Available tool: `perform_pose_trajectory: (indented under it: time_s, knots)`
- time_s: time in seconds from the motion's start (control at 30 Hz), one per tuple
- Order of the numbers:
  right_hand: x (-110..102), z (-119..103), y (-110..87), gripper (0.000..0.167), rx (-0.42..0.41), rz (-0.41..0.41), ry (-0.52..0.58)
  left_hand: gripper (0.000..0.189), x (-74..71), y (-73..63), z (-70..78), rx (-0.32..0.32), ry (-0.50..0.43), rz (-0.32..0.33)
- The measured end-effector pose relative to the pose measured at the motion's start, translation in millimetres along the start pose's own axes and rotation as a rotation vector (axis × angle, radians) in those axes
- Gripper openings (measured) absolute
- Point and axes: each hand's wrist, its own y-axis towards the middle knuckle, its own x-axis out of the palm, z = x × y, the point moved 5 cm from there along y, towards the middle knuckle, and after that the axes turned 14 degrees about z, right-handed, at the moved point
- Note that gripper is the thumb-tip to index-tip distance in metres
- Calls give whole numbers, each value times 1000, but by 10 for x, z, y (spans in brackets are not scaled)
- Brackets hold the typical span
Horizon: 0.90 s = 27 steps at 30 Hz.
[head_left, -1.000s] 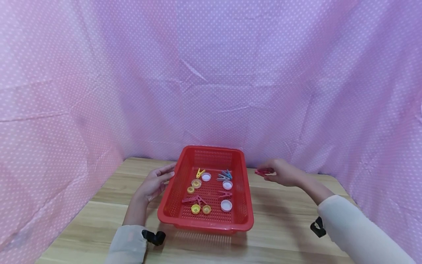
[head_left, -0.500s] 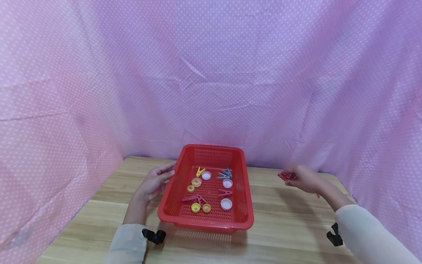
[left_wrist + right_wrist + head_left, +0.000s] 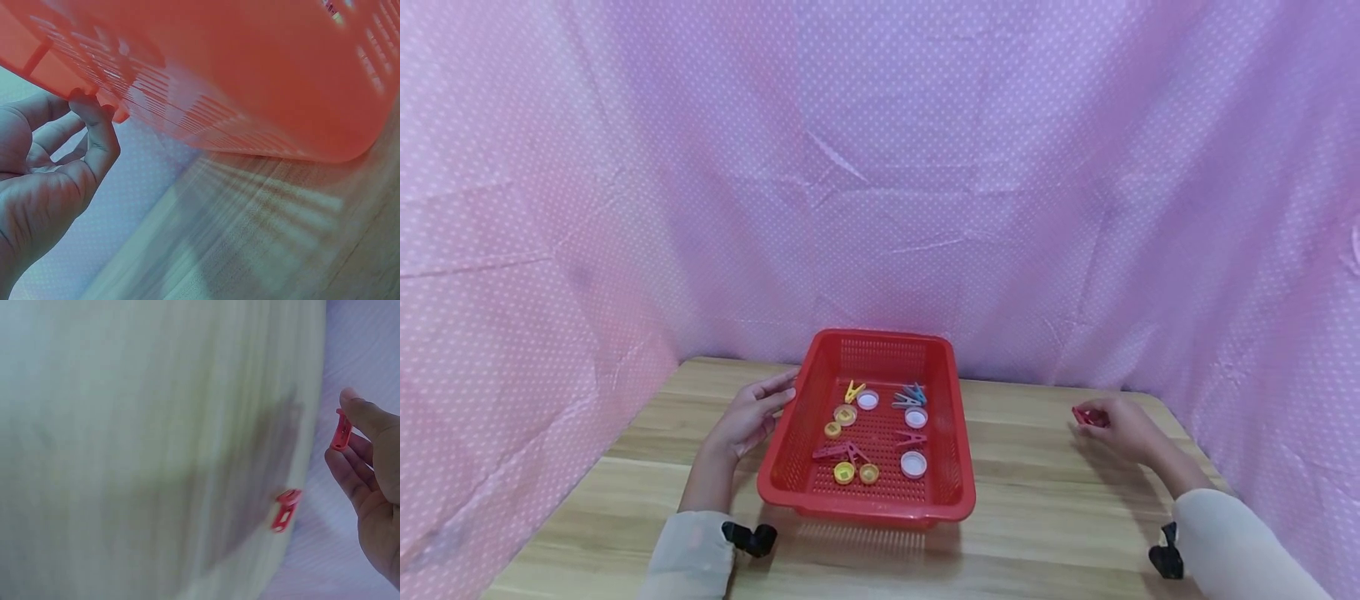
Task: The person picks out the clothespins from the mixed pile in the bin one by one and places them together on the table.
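Wooden surface [image 3: 1037, 508] bore a red basket [image 3: 880, 510], with a red clip [image 3: 342, 432] in hand

The red clip was well right of the basket, near the surface's far right corner; the grip of the right hand [image 3: 1122, 427] was pinched on it, thumb against fingers. A second red clip [image 3: 285, 511] lay near the surface's edge.

Inside the basket, a yellow clip [image 3: 854, 392] and a white cap [image 3: 868, 401] lay at far left, an amber cap [image 3: 845, 415] and a smaller amber cap [image 3: 832, 429] just nearer. Down the right side came a blue clip [image 3: 916, 391], a grey clip [image 3: 906, 401], a second white cap [image 3: 916, 417], a pink clip [image 3: 913, 438] and a third white cap [image 3: 913, 464]. Two more pink clips [image 3: 856, 452] lay at near left, beside a yellow cap [image 3: 844, 472] and another amber cap [image 3: 868, 473].

The grip of the left hand [image 3: 752, 418] was clamped on the basket's left rim. Behind hung a pink dotted curtain [image 3: 880, 167].
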Motion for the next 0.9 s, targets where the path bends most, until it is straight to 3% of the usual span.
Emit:
perform_pose_trajectory:
  time_s: [0.33, 0.57, 0.9]
  knots:
    - [7, 208, -163, 25, 118, 29, -6, 56, 13, -5, -6, 5, 3, -1]
    - [57, 214, -151, 7, 78, -1, -49, 56, -12, -10, -16, 0, 4, 12]
    - [100, 268, -172, 16, 109, -70, -93, 54, 14, -21, -7, -9, 33, 19]
